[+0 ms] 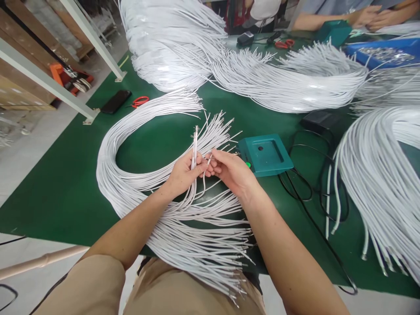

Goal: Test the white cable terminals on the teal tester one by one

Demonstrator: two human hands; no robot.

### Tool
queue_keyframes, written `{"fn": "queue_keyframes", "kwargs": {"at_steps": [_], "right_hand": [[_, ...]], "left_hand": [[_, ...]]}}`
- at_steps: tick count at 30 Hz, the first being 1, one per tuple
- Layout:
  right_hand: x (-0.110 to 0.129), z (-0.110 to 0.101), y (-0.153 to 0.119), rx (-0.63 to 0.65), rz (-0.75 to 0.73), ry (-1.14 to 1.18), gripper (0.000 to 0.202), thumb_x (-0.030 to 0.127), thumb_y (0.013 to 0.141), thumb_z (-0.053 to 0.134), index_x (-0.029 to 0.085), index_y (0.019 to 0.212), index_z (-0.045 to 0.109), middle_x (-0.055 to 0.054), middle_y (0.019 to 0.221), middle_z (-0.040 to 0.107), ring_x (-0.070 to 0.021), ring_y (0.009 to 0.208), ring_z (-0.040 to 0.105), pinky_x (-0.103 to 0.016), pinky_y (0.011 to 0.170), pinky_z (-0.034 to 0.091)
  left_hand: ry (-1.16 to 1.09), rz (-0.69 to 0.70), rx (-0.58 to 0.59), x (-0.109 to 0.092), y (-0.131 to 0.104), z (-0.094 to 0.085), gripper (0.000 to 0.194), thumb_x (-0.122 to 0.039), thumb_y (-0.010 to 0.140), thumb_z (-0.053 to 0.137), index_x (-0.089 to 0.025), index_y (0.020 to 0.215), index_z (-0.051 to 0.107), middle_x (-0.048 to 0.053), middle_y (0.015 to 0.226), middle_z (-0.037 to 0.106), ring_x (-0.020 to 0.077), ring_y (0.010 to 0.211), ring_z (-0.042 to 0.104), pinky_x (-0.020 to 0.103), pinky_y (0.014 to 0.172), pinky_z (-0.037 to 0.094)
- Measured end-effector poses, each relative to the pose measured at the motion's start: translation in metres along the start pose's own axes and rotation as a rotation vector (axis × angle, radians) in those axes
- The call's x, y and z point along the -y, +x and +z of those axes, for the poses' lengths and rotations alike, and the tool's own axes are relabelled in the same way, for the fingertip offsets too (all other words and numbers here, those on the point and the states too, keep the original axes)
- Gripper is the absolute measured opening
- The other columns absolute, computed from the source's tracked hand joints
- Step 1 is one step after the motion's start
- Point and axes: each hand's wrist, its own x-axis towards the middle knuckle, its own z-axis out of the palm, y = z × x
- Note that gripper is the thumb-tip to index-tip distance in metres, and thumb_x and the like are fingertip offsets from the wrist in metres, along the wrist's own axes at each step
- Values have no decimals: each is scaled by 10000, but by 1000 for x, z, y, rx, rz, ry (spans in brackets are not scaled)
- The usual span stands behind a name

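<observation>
A curved bundle of white cables lies on the green table, its ends fanned out toward the right and over the front edge. My left hand is closed around a few of these cables, whose ends stick up above the fingers. Close against it, my right hand pinches the end of one white cable between thumb and fingers. Just right of my hands sits a teal device with a recessed top and a green light on its left side.
More white cable bundles lie at the back and right. A black phone, red-handled scissors, black cords and a blue tray of small parts are on the table. Another person's hands show at top right.
</observation>
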Motion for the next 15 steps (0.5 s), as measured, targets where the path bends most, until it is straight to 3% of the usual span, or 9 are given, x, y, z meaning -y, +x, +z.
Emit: {"fn": "queue_keyframes", "kwargs": {"at_steps": [4,9,15], "right_hand": [[0,3,-1,-91,-42,-37,290,423,705,732,151,686,633,25,615,551,-83,553,496,-248,584,399],[2,9,-5,-200,-132,-194,275,410,705,726,144,682,665,10,638,582,-79,578,483,-243,606,414],[3,9,-6,-272,-225,-480,122,258,742,652,140,722,678,5,668,631,-100,622,544,-253,647,448]], "left_hand": [[-26,11,1,2,0,-3,285,-336,789,672,-190,902,455,-32,732,585,95,634,614,215,590,468],[6,51,20,3,-2,-5,498,-333,819,645,-218,1268,462,-26,775,562,104,681,620,214,610,475],[28,56,63,3,-1,-5,352,-315,856,604,-190,1184,570,-5,783,568,90,678,600,197,593,461]]}}
